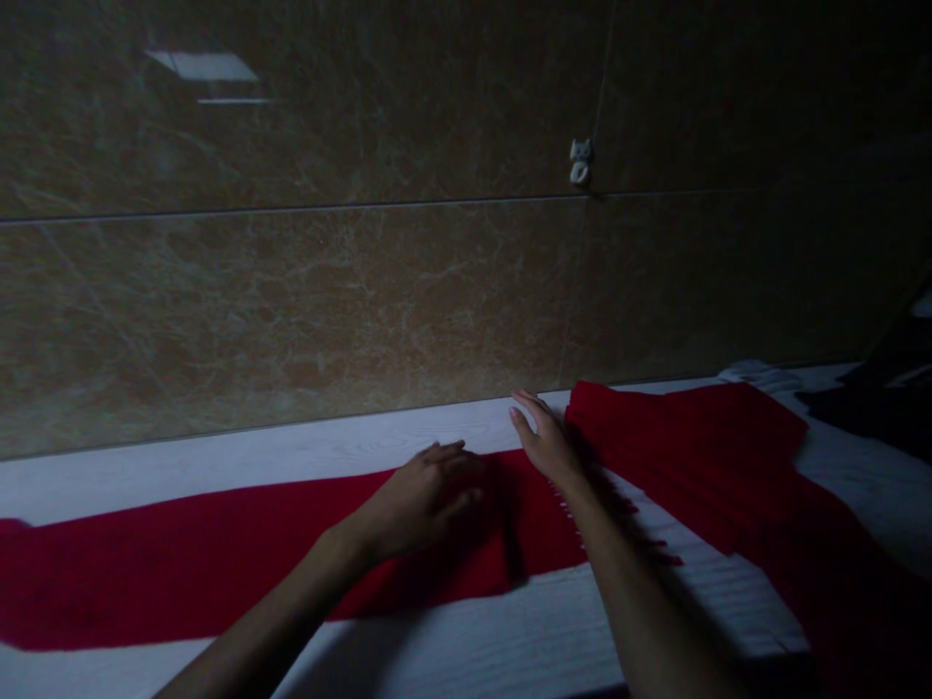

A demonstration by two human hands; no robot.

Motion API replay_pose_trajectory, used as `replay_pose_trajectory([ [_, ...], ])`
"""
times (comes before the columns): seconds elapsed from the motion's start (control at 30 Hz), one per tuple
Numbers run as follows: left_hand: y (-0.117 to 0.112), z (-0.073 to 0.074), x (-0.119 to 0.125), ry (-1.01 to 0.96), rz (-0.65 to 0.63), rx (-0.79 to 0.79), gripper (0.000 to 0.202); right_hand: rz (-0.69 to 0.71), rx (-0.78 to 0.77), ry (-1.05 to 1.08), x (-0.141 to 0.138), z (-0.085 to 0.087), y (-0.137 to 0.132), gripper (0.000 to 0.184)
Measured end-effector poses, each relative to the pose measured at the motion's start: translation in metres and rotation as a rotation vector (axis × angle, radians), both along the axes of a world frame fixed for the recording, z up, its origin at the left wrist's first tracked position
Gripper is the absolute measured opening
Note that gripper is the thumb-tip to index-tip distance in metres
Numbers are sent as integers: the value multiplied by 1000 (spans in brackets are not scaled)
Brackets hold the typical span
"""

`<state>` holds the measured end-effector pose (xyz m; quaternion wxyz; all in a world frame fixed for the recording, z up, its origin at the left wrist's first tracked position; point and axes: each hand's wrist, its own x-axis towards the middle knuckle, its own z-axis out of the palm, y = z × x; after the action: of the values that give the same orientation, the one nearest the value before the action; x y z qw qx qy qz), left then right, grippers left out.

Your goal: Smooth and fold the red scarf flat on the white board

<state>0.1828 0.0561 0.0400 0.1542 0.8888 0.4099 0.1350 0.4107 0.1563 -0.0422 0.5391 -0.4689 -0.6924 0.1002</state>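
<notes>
A long red scarf lies flat along the white wood-grain surface, with a fringe at its right end and a folded-over edge near its middle right. My left hand is over the scarf close to that fold, its fingers loosely bent and thumb apart, holding nothing I can see. Beyond the fold, my right hand reaches over the fringed end with fingers stretched out and nothing in them. Just right of it rests a folded red cloth. My right forearm hides part of the fringe.
A brown marbled tile wall rises behind the white surface. On it sits a small white cat-shaped hook. A pale cloth item and dark fabric lie at the far right. The light is dim.
</notes>
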Motion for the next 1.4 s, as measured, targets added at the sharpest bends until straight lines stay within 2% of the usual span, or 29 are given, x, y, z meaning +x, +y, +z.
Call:
replay_pose_trajectory([
  [0.1,-18,-23,-1,116,-107,9,57,14,1,-10,-4,-3,1,56],
  [0.17,-26,-39,6,146,-101,-13,66,22,-2,-21,-5,-6,2,53],
  [0.23,-31,-48,13,157,-56,-35,72,27,-8,-33,-5,-8,2,52],
  [0.3,-33,-49,17,154,-32,-59,77,29,-18,-45,-6,-10,1,51],
  [0.5,-35,-34,7,131,-88,-113,83,42,-35,-63,-7,-12,1,48],
  [0.6,-16,-30,2,35,2,-7,63,49,-40,-66,-8,-14,2,47],
  [0.67,7,-29,2,-36,143,74,47,55,-48,-73,-8,-15,1,47],
  [0.73,32,-29,5,-45,226,81,37,60,-59,-82,-9,-15,0,47],
  [0.87,66,-35,13,-28,182,5,28,70,-78,-96,-8,-14,-2,46],
  [1.13,82,-52,14,-175,59,-151,17,90,-112,-89,-10,-24,3,36],
  [1.27,84,-56,10,-342,54,-226,27,96,-129,-82,-13,-31,5,33],
  [1.4,89,-63,11,-458,83,-234,34,103,-142,-82,-14,-33,5,32],
])
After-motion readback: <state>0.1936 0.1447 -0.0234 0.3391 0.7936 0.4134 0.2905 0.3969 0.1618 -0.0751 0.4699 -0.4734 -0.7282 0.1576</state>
